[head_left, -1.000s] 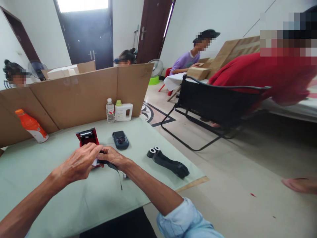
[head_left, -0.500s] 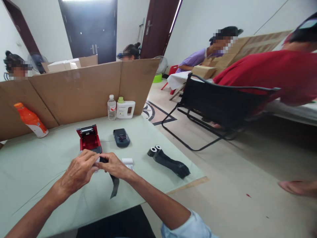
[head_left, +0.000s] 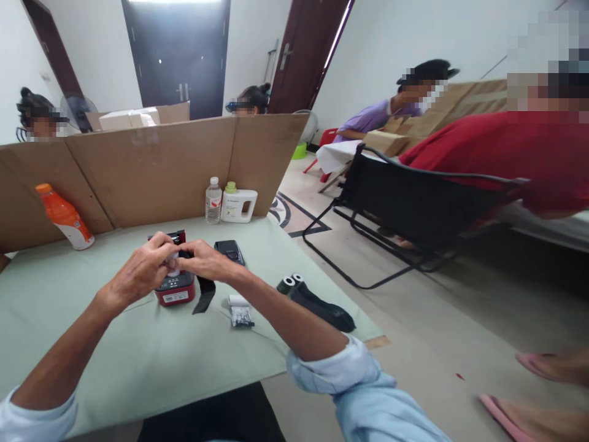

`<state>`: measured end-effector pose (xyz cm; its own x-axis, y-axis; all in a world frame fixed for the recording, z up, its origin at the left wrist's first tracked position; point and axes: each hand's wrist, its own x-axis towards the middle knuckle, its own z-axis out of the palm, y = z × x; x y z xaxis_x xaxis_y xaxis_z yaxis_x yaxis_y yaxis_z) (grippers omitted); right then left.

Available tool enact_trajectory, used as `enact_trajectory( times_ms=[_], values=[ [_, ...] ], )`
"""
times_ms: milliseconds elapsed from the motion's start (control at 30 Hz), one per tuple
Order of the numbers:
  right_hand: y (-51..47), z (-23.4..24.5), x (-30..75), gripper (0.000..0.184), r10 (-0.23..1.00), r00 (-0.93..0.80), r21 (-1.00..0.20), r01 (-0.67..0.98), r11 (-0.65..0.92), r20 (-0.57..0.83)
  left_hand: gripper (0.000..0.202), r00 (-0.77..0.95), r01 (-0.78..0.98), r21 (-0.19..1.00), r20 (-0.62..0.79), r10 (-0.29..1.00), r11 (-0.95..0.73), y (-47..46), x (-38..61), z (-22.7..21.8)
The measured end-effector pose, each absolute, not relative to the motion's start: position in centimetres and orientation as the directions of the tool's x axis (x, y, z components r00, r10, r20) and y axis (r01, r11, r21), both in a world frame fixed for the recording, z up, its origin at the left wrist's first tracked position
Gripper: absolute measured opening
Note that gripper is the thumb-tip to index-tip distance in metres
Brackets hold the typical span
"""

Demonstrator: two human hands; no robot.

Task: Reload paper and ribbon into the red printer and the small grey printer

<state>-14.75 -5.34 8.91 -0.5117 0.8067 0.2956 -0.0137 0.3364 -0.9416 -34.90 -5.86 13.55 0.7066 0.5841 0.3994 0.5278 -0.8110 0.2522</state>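
Observation:
My left hand (head_left: 140, 270) and my right hand (head_left: 207, 259) meet above a small red printer (head_left: 175, 291) whose lid stands open. Between the fingertips they pinch a small white roll (head_left: 173, 265) with a black strip (head_left: 204, 293) hanging down from it to the table. Both hands are closed on this piece. A white paper roll with dark print (head_left: 240, 312) lies on the pale green table (head_left: 138, 362) just right of the printer. A dark blue device (head_left: 230, 250) sits behind my right hand.
A black sleeve with two rolls (head_left: 315, 304) lies near the table's right edge. A cardboard screen (head_left: 151, 172) stands at the back, with an orange bottle (head_left: 64, 216), a water bottle (head_left: 213, 201) and a white jug (head_left: 239, 205). A black chair (head_left: 414, 202) and other people are around.
My hands have lifted the roll and strip up from the table to above the printer. The white printed roll now lies uncovered on the table. The view shifted slightly.

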Motion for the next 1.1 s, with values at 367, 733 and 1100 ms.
enact_trajectory(
  times_ms=[367,733,1100],
  values=[
    [-4.9,11.0,-11.7,0.06,0.907,-0.351,-0.966,0.025,0.258,0.233,0.019,0.367,0.587,0.458,0.585,0.724,-0.668,-3.0,-36.2,12.4],
    [-9.0,1.6,-16.8,0.058,0.984,-0.051,-0.943,-0.295,0.15,0.173,0.019,0.28,0.313,0.729,0.542,0.792,-0.609,-3.1,-35.0,6.8],
    [-12.3,-0.4,-19.6,0.07,0.989,-0.123,-0.864,-0.504,0.006,0.079,0.023,0.307,0.383,0.728,0.481,0.821,-0.569,-1.1,-37.1,3.2]
  ],
)
